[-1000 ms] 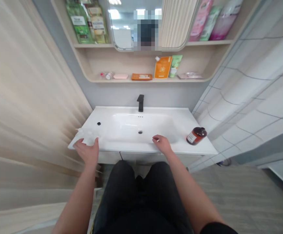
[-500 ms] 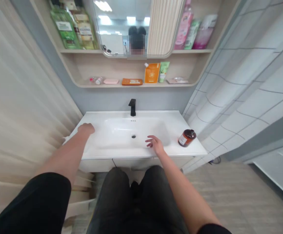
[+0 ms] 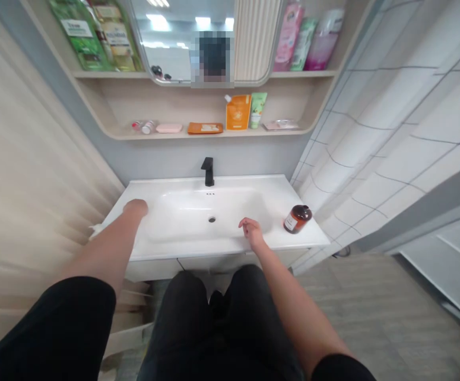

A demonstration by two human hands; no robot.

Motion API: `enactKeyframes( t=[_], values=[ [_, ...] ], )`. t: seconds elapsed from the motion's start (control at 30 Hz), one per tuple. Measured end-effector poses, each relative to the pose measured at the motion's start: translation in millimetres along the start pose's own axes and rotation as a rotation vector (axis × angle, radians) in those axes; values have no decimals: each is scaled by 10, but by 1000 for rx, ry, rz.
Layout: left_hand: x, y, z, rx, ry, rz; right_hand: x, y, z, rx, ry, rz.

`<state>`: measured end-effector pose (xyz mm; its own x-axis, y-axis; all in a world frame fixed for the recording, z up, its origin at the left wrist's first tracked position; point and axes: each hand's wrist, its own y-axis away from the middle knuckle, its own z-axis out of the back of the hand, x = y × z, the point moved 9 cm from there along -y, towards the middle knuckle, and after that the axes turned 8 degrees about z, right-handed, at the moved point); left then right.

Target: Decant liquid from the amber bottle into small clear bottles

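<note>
Basin (image 3: pixel 190 225): white ceramic, glossy, smooth. Faucet (image 3: pixel 208 172): black metal, matt. Amber bottle (image 3: pixel 298 218): glossy, plastic or glass, can't tell. Label (image 3: pixel 291 223): looks like matt paper. Orange pouch (image 3: pixel 238 112): plastic film, slight sheen. Shelf (image 3: pixel 198 100): pale wood-look laminate, matt, smooth. Mirror (image 3: pixel 166 42): glass, reflective. Wall tile (image 3: pixel 412 164): white, smooth, semi-gloss, dark grout lines. Floor (image 3: pixel 373 301): grey, matt. Shorts (image 3: pixel 83 328): black cloth, matt.

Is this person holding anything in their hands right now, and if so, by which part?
Nothing appears held: the right hand hangs open above the sink, and the left hand rests on the sink's rim, its fingers hidden from view.
</note>
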<state>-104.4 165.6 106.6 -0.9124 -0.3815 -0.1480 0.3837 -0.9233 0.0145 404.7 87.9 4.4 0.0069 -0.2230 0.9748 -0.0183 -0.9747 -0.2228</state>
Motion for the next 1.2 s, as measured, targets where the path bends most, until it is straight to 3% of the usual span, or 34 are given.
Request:
enactKeyframes(
  t=[0.1,0.2,0.27,0.33,0.47,0.53,0.63,0.77,0.83,0.9,1.0,1.1,1.2],
  values=[
    [-128,-94,-48,42,-71,66,9,1,11,-14,-41,-6],
    [-503,32,-118,22,-46,-32,-46,6,73,-57,-82,-45],
    [-899,320,-210,-33,86,-209,-71,-3,105,-70,-91,-43],
    [-1226,714,-392,-46,305,-304,-26,-27,101,-53,-46,34],
    [-1659,1455,-921,32,743,-309,177,-8,-2,3,151,249],
    [-1768,1660,-1139,86,907,-273,296,59,17,-2,215,300],
    [-1795,1713,-1291,137,1073,-230,596,243,368,-107,284,380],
    [-1667,1557,-1339,201,1300,-145,1005,589,1481,-504,482,399],
    [-1626,1507,-1349,223,1387,-122,1076,681,1973,-636,623,361],
    [-1626,1501,-1355,233,1399,-126,1017,659,2302,-692,694,319],
    [-1634,1524,-1360,220,1336,-122,695,431,2477,-625,621,214],
    [-1612,1538,-1341,195,1347,-96,413,201,2428,-539,531,143],
    [-1636,1547,-1304,212,1418,-121,315,104,2380,-557,518,91]
  ],
)
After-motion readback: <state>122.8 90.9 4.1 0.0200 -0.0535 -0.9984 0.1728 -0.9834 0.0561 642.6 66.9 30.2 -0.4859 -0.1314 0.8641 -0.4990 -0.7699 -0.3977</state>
